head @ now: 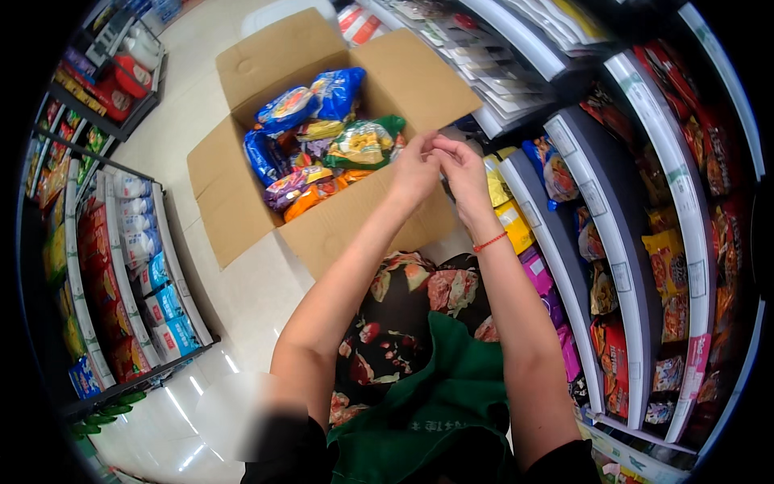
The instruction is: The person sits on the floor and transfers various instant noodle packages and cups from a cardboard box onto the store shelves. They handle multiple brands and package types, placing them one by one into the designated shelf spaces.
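My left hand (418, 169) and my right hand (464, 172) meet at the fingertips, fingers curled, above the near right corner of an open cardboard box (338, 245). Nothing shows between the fingers, though a very small item could be hidden there. Packaged food fills the box: blue bags (287, 109) at the back, a green bag (363, 144) on the right, and purple (297, 184) and orange packets (320, 196) toward the front. All the box's visible flaps are folded outward.
Shelves of bagged instant noodles (665, 260) rise close on my right. A yellow packet (514, 227) sits on the lowest tier beside my right forearm. Across the tiled floor (242, 320), another shelf unit (187, 290) holds blue-and-white packs (172, 323). A green apron (423, 387) covers my lap.
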Motion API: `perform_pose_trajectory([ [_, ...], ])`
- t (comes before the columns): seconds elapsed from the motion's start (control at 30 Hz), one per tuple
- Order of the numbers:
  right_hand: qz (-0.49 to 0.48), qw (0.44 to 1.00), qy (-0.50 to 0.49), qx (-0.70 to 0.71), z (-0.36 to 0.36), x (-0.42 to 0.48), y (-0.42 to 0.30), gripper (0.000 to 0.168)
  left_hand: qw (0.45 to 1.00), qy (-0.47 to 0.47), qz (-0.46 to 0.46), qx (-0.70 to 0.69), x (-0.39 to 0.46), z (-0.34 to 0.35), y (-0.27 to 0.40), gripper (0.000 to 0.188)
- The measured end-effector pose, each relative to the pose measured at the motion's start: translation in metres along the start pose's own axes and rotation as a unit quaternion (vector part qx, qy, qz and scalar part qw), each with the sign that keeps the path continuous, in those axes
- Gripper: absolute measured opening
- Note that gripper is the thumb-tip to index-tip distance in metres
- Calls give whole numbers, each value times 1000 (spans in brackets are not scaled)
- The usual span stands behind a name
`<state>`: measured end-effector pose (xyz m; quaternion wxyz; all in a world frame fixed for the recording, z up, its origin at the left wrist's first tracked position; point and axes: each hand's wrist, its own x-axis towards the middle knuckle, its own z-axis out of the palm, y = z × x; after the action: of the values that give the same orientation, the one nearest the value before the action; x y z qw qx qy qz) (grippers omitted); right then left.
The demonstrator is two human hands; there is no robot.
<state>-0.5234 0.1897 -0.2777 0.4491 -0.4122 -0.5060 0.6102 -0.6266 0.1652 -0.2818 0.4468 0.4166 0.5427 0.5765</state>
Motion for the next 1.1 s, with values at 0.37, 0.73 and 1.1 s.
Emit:
perform_pose_trajectory([
  [0.37,-27,981,193,9,-128,-36,-11,25,990,-129,-31,47,8,140,-20,45],
  [0.73,-27,915,403,-12,-201,-28,-11,37,989,-90,22,115,44,220,-42,47],
  [1.1,26,924,381,-25,-209,-20,-5,58,978,-123,16,169,82,238,-72,61],
])
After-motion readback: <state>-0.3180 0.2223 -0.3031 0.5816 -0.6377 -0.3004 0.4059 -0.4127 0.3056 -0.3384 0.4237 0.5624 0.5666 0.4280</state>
